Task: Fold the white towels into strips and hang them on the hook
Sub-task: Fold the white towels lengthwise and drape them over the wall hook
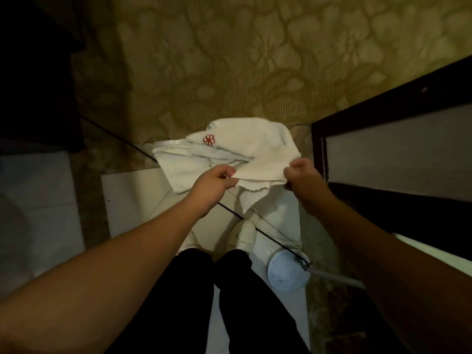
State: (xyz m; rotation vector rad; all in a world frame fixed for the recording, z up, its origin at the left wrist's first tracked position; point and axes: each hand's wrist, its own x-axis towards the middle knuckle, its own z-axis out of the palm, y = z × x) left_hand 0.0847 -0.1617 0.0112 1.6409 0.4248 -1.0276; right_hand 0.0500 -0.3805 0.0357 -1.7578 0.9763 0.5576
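A white towel (258,149) with a red flower emblem (209,140) hangs in front of me, loosely doubled over with folds trailing to the left. My left hand (217,178) pinches its near edge on the left side. My right hand (301,175) grips the near edge on the right, fingers curled round the cloth. The cloth is stretched between both hands, and a corner droops below them. No hook is in view.
A patterned yellowish carpet (255,60) lies ahead beyond a white tiled floor (132,198). A dark door frame (383,108) stands at the right. My white shoes (245,235) are below, beside a round ribbed floor drain (287,270) and a thin black cable (270,238).
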